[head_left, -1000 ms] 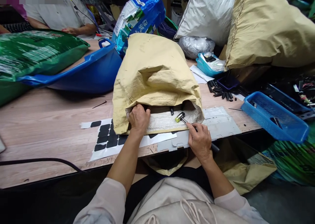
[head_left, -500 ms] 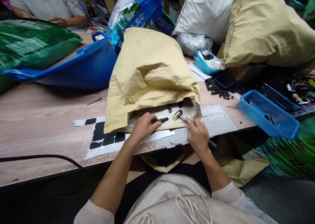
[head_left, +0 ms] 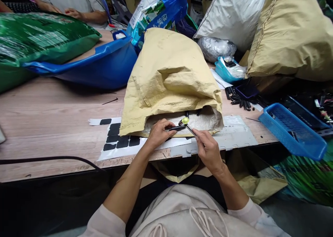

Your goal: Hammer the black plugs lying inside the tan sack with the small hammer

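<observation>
In the head view, my left hand [head_left: 160, 132] pinches a slim black pen-shaped piece [head_left: 178, 128] at the mouth of a yellow paper sack [head_left: 171, 70]. My right hand [head_left: 208, 147] is wrapped round the handle of a small hammer [head_left: 190, 128]. The hammer's head, with a yellow-green face, is at the tip of the black piece; whether they touch I cannot tell. Farther inside the sack's pale lining lie a couple more black pieces [head_left: 187, 114], partly hidden.
A sheet of black stickers [head_left: 116, 140] lies left of the sack. A blue tub [head_left: 104, 67] and green bag [head_left: 47, 39] stand farther left. To the right are loose black pieces [head_left: 241, 102] and a blue basket [head_left: 292, 133]. A co-worker's hands [head_left: 74, 14] show at the back left.
The hammer's head has swung from beside the black piece's tip to right at it, turning as it went. My left hand keeps its pinch. The whole view has shifted slightly.
</observation>
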`<state>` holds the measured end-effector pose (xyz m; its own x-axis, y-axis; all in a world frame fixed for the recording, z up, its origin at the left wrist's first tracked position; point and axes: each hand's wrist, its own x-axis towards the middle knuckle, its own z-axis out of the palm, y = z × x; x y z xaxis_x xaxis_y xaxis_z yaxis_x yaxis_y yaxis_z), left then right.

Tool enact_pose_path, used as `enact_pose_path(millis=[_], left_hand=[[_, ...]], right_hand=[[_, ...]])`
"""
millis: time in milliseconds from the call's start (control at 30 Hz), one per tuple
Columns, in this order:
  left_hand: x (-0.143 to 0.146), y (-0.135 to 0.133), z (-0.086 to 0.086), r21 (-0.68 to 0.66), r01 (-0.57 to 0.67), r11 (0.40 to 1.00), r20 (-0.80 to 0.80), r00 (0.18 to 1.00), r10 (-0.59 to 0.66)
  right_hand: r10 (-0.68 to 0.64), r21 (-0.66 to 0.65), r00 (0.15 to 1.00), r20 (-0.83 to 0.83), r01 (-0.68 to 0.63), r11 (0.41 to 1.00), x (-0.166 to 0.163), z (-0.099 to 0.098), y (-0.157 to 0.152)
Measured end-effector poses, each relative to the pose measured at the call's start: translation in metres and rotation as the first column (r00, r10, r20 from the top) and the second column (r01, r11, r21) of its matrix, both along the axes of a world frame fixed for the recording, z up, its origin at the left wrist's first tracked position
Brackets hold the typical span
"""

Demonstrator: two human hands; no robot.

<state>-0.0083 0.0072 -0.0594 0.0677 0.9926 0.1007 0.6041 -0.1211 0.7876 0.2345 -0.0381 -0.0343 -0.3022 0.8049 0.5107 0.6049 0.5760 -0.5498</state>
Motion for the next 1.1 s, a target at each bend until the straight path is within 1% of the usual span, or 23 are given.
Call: enact_pose_path(millis=[100, 167, 233, 300, 467, 700, 833, 967, 1033, 1100], left_hand=[[0.001, 0.0, 0.001, -0.001, 0.005, 1.0, 0.017, 1.0, -0.005], [0.0, -0.001, 0.002, -0.01, 0.009, 1.0, 0.016, 1.0, -0.009], [0.0, -0.001, 0.003, -0.021, 0.008, 1.0, 0.008, 1.0, -0.008], [0.001, -0.001, 0.003, -0.025, -0.002, 1.0, 0.011, 1.0, 0.002], [0.003, 0.0, 0.001, -0.027, -0.024, 0.999, 0.028, 0.999, 0.024], [0.002, -0.001, 0.003, -0.03, -0.028, 0.999, 0.012, 1.0, 0.028], [0.003, -0.004, 0.003, -0.008, -0.028, 1.0, -0.017, 0.999, 0.027], [0.004, -0.002, 0.0, 0.019, -0.024, 1.0, -0.072, 0.997, 0.025], [0.004, -0.001, -0.001, 0.027, -0.012, 1.0, -0.084, 0.996, 0.014], [0.003, -0.004, 0.003, 0.043, -0.003, 0.999, -0.057, 0.998, 0.005]], right_hand=[[0.011, 0.062, 0.997, 0.07, -0.016, 0.998, -0.009, -0.003, -0.001], [-0.004, 0.093, 0.989, 0.15, -0.011, 0.996, -0.013, -0.005, -0.002], [-0.015, 0.094, 0.971, 0.237, -0.007, 0.995, -0.016, -0.006, -0.002], [-0.016, 0.087, 0.961, 0.276, -0.008, 0.996, -0.016, -0.007, -0.001], [-0.051, 0.124, 0.977, 0.208, 0.026, 0.992, -0.009, -0.005, -0.001], [-0.082, 0.113, 0.97, 0.231, 0.057, 0.992, 0.002, -0.008, -0.002], [-0.172, 0.164, 0.954, 0.247, 0.134, 0.977, 0.019, -0.007, 0.004], [-0.328, 0.274, 0.871, 0.367, 0.236, 0.933, 0.037, -0.012, 0.013], [-0.37, 0.311, 0.841, 0.395, 0.257, 0.915, 0.042, -0.017, 0.015], [-0.394, 0.323, 0.83, 0.395, 0.276, 0.905, 0.042, -0.022, 0.017]])
